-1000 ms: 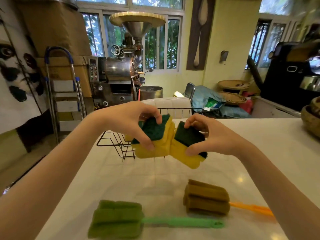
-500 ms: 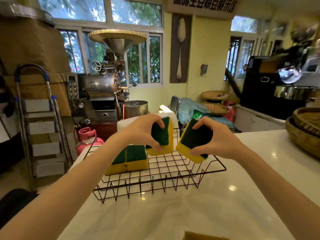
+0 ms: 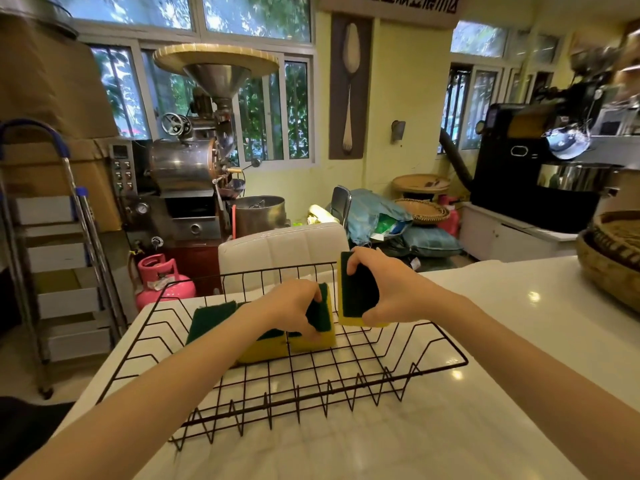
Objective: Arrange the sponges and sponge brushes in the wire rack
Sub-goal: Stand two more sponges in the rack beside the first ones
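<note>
A black wire rack point(image 3: 450, 362) stands on the white counter. Inside it lie yellow sponges with green scouring tops point(image 3: 211, 317), side by side at the left. My left hand point(image 3: 294, 306) grips another yellow and green sponge point(image 3: 323, 320) and presses it down against those sponges in the rack. My right hand point(image 3: 384, 289) holds a second sponge point(image 3: 356, 296) upright on its edge, just to the right, touching the rack's floor or close above it. The sponge brushes are out of view.
A white padded chair back point(image 3: 280, 247) rises behind the rack. A woven basket point(image 3: 609, 268) sits on the counter at the far right. Left of the counter, on the floor, stand a pink gas cylinder point(image 3: 159, 278) and a stepladder point(image 3: 59, 258).
Both hands have carried their sponges from above the counter into the rack and lowered them. The view has lifted, so the two sponge brushes have dropped out of sight.
</note>
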Action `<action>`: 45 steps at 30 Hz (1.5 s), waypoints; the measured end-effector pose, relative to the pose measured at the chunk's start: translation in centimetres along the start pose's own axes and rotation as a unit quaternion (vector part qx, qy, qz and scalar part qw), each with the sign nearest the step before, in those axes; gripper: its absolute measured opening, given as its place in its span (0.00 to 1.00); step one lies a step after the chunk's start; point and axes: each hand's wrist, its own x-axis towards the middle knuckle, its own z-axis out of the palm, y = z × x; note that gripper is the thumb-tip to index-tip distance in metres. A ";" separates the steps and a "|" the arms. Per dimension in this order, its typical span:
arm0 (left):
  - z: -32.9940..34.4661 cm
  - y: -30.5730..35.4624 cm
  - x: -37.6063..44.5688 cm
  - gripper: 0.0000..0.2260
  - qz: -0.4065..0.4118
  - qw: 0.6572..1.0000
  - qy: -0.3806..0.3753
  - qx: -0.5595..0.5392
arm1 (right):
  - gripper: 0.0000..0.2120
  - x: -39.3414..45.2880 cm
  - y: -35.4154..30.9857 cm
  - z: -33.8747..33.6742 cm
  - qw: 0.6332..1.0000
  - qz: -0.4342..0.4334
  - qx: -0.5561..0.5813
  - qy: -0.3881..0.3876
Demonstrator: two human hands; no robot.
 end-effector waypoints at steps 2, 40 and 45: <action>0.3 -0.5 -0.1 0.28 -0.005 1.000 0.001 0.000 | 0.30 0.9 0.0 0.2 1.000 0.012 -0.013 -0.023; 0.4 -0.7 -0.8 0.28 -0.018 0.998 -0.037 -0.052 | 0.33 5.2 1.9 3.1 0.955 0.126 -0.024 -0.268; -0.3 0.0 -0.9 0.29 -0.031 0.996 -0.086 -0.003 | 0.33 4.8 1.2 3.0 0.963 0.085 -0.090 -0.239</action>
